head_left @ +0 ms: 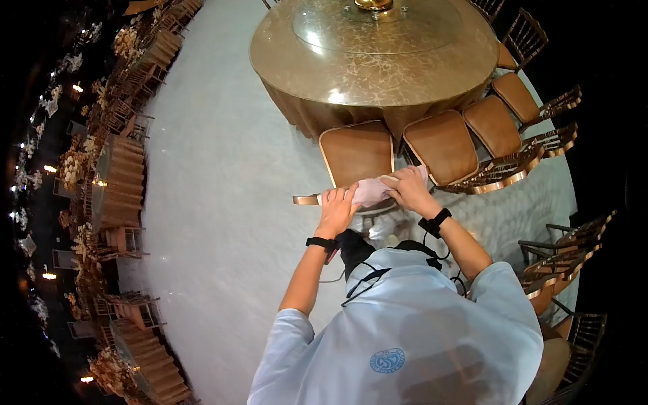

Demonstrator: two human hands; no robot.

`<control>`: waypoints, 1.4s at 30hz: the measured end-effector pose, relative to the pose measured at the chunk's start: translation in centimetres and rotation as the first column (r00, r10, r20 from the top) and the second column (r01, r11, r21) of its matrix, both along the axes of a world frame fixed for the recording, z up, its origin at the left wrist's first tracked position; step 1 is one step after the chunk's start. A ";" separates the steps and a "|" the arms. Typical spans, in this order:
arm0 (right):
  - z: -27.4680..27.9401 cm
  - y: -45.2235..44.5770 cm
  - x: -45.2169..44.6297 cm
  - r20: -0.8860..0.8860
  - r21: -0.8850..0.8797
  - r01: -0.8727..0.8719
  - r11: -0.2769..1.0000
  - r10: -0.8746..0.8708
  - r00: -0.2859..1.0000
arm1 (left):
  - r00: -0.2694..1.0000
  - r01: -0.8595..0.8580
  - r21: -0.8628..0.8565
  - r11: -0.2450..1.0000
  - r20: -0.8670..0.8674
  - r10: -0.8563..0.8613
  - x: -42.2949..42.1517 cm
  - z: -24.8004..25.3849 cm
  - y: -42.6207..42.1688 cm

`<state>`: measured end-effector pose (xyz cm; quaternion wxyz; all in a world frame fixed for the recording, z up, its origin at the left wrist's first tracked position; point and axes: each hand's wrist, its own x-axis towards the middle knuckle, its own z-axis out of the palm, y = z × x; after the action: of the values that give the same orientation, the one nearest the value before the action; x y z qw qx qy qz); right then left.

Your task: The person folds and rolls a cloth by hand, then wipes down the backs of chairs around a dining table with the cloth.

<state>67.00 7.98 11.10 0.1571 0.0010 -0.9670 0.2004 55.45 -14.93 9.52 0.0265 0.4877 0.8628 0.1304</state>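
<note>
Two hands, left hand (337, 214) and right hand (413, 191), had fingers closed over one pale pink cloth (371, 193). Cloth lay on a chair back (306, 200), under and between the fingers; its end stuck out just left of them. Open floor (216, 169) ran wide leftward. One brown seat (358, 152) sat just beyond the fingers, then one worktop's (364, 88) round edge; at least four more chairs (442, 145) crowded rightward.
</note>
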 end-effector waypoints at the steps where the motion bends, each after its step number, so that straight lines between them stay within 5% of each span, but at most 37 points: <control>1: 0.2 -0.3 -0.3 0.029 -0.032 -0.035 0.999 0.036 0.999 | 1.000 0.002 0.008 1.000 0.016 -0.003 -0.1 0.0 0.1; 5: 2.9 -2.8 -1.5 0.134 -0.169 -0.113 0.979 0.136 0.982 | 0.993 0.043 0.070 0.997 0.107 -0.051 -0.9 0.2 -0.4; 9: 0.7 -3.8 -2.8 0.029 -0.170 -0.145 0.975 0.152 0.988 | 0.970 0.015 0.026 1.000 0.241 -0.020 -3.5 0.4 -2.9; 12: 0.3 -4.2 -2.5 0.056 -0.141 -0.138 0.980 0.147 0.988 | 0.999 -0.037 0.039 0.999 0.021 0.036 -3.2 3.1 -4.8; 21: -0.7 -5.5 -2.8 -0.067 -0.163 -0.240 0.957 0.232 0.970 | 0.975 -0.158 0.207 0.965 -0.123 0.186 -1.2 6.9 -4.4; 24: -1.1 -5.5 -2.9 -0.042 -0.128 -0.240 0.962 0.237 0.971 | 0.987 -0.157 0.080 0.984 0.056 0.153 -1.4 4.3 -5.6; 29: -1.4 -5.5 -3.2 0.052 -0.143 -0.220 0.965 0.229 0.972 | 0.991 -0.133 0.119 0.984 0.023 0.131 -0.3 -0.3 -6.1; 34: -0.9 -5.6 -3.2 -0.091 -0.086 -0.206 0.975 0.198 0.976 | 0.981 -0.195 0.168 0.966 0.037 0.192 -0.2 -1.1 -5.7; 42: -0.6 -5.6 -3.4 0.019 -0.146 -0.199 0.969 0.204 0.979 | 0.980 -0.195 0.141 0.971 0.065 0.187 -3.2 -1.6 -5.3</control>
<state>63.63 2.41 10.46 0.1192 0.0847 -0.9475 0.2843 52.28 -20.23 7.91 0.0001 0.3994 0.8929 0.2079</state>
